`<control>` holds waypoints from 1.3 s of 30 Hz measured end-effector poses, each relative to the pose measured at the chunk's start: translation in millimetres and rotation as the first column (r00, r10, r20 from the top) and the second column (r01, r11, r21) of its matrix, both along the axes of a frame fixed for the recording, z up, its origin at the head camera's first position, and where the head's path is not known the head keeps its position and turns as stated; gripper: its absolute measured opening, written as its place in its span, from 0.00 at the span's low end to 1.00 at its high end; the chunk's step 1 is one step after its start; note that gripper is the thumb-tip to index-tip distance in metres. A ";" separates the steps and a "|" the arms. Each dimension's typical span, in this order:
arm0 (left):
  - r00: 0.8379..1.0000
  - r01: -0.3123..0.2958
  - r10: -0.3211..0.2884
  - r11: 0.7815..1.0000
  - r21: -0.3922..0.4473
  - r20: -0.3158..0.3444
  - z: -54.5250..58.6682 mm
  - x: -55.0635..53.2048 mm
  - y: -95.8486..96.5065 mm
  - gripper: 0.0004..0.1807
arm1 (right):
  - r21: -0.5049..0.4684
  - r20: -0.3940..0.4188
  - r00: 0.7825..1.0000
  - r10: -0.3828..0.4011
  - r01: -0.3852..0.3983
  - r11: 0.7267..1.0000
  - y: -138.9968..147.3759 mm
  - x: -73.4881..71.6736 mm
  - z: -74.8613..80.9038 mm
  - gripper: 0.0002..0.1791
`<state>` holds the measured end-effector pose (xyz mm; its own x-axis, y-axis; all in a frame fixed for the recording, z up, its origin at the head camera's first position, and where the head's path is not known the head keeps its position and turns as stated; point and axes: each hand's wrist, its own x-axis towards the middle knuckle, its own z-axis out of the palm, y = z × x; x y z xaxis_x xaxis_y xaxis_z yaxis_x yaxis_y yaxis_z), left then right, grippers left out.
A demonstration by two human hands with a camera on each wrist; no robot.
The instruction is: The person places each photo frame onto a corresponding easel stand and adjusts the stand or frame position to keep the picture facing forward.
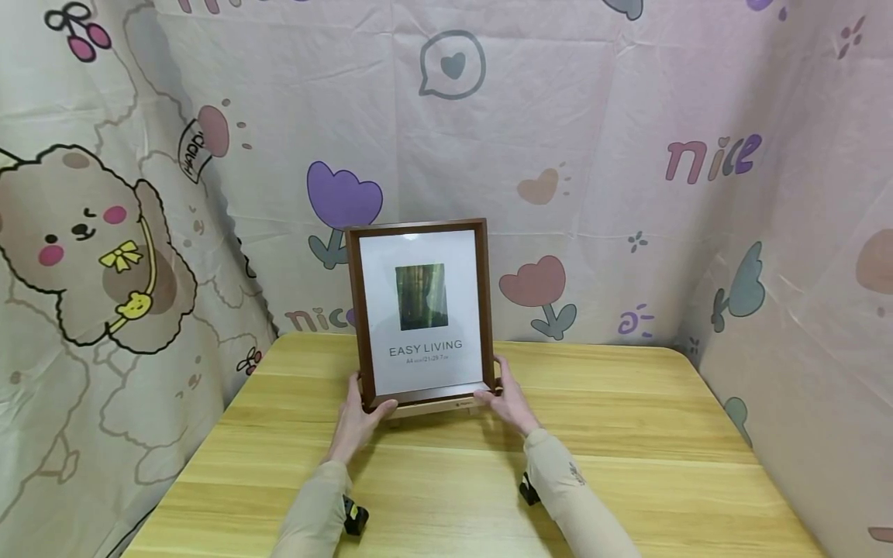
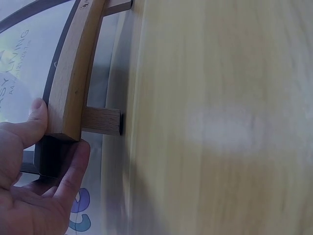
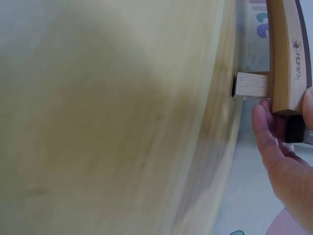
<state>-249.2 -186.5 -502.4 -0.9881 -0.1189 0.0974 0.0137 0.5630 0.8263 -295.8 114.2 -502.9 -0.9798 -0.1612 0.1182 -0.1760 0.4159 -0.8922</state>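
A brown picture frame (image 1: 460,310) with a white "EASY LIVING" sheet and a small green picture stands upright, tilted slightly, on a light wooden stand (image 1: 432,407). My left hand (image 1: 354,422) grips its lower left corner, the thumb on the front and the fingers underneath and behind. At the lower right corner my right hand (image 1: 512,399) holds the frame likewise. Close up in the left wrist view, the stand's ledge (image 2: 71,78) runs under the frame, with a short leg (image 2: 101,120) below. The right wrist view shows a printed mark on the ledge (image 3: 288,58). The stand's back is hidden.
The wood-grain table (image 1: 600,449) extends around both forearms. Behind it hangs a patterned white cloth (image 1: 600,93), with more cloth along the left and right sides. Small black devices (image 1: 354,517) are worn at the wrists.
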 end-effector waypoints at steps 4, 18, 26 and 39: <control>1.000 0.011 -0.011 1.000 0.003 -0.006 -0.5 -1.1 1.4 0.54 | 0.004 0.014 1.000 -0.016 0.016 1.000 1.7 2.5 1.5 0.46; 0.999 0.026 -0.025 1.000 0.009 -0.040 -1.5 -4.6 10.0 0.53 | 0.018 -0.006 0.999 -0.038 0.038 0.999 9.4 5.5 2.9 0.47; 0.999 0.035 -0.035 0.999 0.011 -0.027 0.1 -6.2 15.4 0.53 | 0.020 -0.001 0.999 -0.049 0.049 0.999 14.6 7.9 2.8 0.47; 0.998 0.056 -0.054 0.998 0.036 -0.033 -0.6 -10.2 22.3 0.53 | 0.014 -0.018 0.998 -0.060 0.060 0.998 22.7 10.6 0.5 0.46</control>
<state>-259.4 -164.2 -503.0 -0.9898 -0.0685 0.1252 0.0702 0.5300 0.8451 -285.2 136.9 -502.4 -0.9855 -0.1042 0.1336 -0.1661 0.4392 -0.8829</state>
